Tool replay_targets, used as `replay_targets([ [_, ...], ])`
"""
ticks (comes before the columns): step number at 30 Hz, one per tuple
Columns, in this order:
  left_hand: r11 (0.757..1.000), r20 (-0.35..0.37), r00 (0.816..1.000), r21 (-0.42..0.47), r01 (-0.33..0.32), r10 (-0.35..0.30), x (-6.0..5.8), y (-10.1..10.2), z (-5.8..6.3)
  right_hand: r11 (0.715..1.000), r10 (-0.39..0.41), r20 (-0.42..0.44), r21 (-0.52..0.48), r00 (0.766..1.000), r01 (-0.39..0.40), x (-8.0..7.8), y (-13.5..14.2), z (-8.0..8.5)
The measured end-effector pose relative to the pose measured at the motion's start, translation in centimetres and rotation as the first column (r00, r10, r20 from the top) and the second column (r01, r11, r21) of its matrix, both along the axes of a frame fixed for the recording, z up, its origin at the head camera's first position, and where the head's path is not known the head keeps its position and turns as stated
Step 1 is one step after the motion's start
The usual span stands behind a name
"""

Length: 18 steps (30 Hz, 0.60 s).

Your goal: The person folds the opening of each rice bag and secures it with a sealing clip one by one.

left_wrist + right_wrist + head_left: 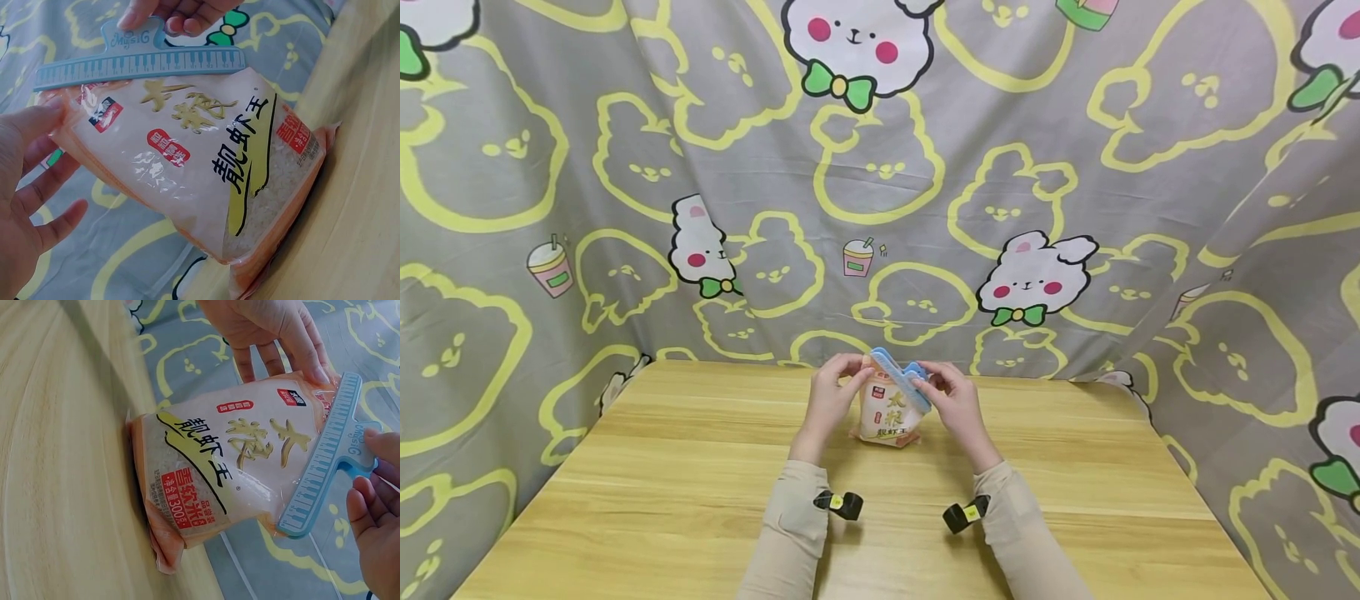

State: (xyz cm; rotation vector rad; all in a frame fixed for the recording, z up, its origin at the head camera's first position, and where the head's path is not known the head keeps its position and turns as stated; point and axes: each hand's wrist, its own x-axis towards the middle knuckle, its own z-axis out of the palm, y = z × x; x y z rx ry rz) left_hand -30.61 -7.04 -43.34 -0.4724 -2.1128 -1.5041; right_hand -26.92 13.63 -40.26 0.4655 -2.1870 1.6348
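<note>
A small plastic rice bag [880,417], white and orange with gold and black lettering, stands on the table between the two hands. Across its top edge lies a light-blue bag clip [140,67] with a piano-key pattern and a wide press handle. My left hand [831,398] pinches the bag's upper corner near one end of the clip, thumb on the printed front and other fingers behind. With thumb and fingers, my right hand [958,404] grips the clip's handle [361,447]. White grains show through the bag's lower clear part [265,219].
The wooden table [662,500] carries the bag near its far edge. Behind and at both sides hangs a grey curtain [760,183] with yellow outlines and white rabbits. A black wrist camera [842,503] sits on the left sleeve, another camera [964,514] on the right.
</note>
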Motion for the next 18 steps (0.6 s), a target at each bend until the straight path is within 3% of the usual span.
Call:
replay_targets([
  [18,0.999,-0.011,1.000,-0.044,-0.012,0.011,-0.14,-0.27,-0.10,0.999,-0.048,0.035,0.006,0.998,0.048,0.01,0.23,0.02],
])
